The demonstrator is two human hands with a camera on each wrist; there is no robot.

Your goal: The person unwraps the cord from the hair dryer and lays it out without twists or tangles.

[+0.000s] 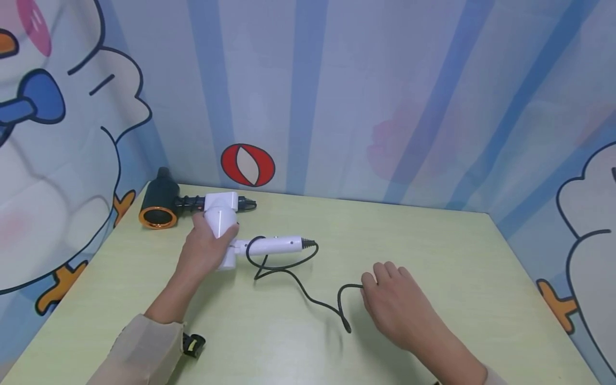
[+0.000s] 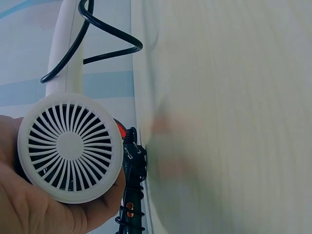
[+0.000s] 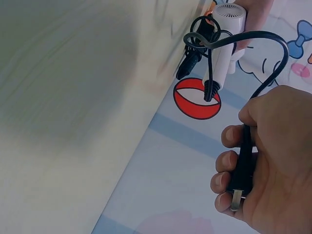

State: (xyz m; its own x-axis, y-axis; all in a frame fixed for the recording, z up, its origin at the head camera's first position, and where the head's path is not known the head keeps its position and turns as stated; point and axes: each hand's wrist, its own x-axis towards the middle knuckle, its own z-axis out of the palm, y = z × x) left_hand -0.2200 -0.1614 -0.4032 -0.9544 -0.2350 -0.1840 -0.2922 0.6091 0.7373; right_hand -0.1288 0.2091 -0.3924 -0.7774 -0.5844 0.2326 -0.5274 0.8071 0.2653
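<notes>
My left hand [image 1: 204, 246] grips a white hair dryer [image 1: 222, 219] by its barrel, above the left part of the table. The dryer's handle [image 1: 276, 245] points right, with a loop of the black cord [image 1: 313, 299] around it. Its round vent grille [image 2: 69, 146] faces the camera in the left wrist view, with the fingers curled around the barrel behind it. Farther right, my right hand [image 1: 397, 307] holds the cord's end. In the right wrist view its fingers curl around the black plug [image 3: 243, 170], and the metal prongs show below.
Behind the white dryer, a dark green hair dryer [image 1: 161, 195] with an orange rim lies at the table's back left corner, its cord wrapped around its handle. The pale table [image 1: 433, 240] meets a printed blue striped curtain [image 1: 346, 96] at the back and sides.
</notes>
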